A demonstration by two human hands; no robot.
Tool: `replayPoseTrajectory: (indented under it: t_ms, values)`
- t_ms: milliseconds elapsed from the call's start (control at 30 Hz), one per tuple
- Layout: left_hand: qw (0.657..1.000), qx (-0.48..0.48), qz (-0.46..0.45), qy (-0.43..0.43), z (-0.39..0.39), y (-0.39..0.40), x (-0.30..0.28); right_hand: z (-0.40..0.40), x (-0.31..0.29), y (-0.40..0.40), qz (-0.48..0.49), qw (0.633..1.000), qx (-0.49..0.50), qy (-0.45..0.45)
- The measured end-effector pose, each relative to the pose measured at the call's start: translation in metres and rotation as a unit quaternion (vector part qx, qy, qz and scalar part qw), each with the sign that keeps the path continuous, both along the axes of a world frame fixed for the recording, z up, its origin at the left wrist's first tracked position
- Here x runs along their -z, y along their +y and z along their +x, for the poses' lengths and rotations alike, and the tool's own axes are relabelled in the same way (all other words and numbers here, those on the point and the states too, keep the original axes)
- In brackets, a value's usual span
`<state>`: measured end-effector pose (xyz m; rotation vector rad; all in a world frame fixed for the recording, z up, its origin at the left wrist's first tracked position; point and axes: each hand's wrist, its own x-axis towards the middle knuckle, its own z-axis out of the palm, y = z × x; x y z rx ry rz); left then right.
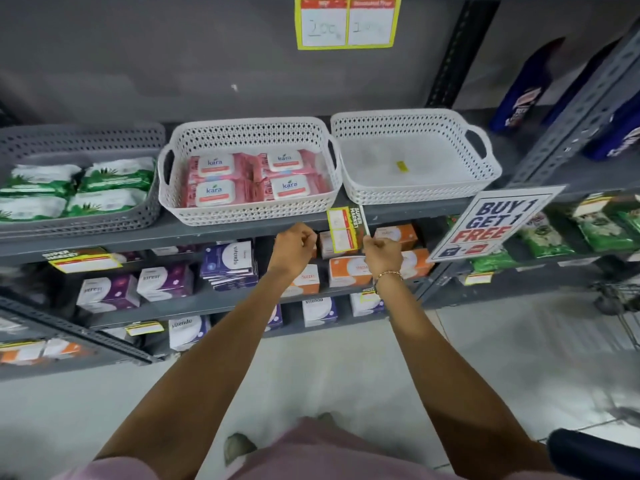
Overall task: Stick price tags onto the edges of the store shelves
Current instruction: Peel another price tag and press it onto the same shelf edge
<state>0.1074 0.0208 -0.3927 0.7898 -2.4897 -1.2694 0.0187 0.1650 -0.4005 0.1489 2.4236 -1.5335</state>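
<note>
A yellow, red and green price tag [343, 229] stands upright against the grey shelf edge [242, 230], below the gap between two white baskets. My right hand [381, 253] pinches the tag's lower right edge from beneath. My left hand [295, 244] is curled into a loose fist just left of the tag, right under the shelf edge; nothing shows in it. Other tags hang on a lower shelf edge at the left [85, 262] and further down [144, 328].
On the shelf stand a grey basket of green packs [83, 216], a white basket of pink Kara packs [249, 133] and an empty white basket [415, 119]. A "Buy 1 Get 1 Free" sign [491, 223] juts out at the right. Boxes fill the lower shelves.
</note>
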Motion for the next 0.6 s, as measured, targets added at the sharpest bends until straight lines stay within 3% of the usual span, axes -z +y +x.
replayPoseTrajectory:
  t_ms: [167, 333, 600]
  values:
    - [0.999, -0.013, -0.026, 0.017, 0.002, 0.002, 0.004, 0.017, 0.018, 0.001, -0.011, 1.0, -0.017, -0.008]
    - [0.988, 0.029, -0.135, 0.067, 0.006, -0.005, -0.003, 0.022, 0.024, 0.01, 0.096, 0.981, -0.15, 0.078]
    - [0.985, -0.008, -0.158, 0.063, 0.038, -0.039, 0.003, 0.026, -0.004, -0.025, 0.086, 0.958, -0.23, 0.149]
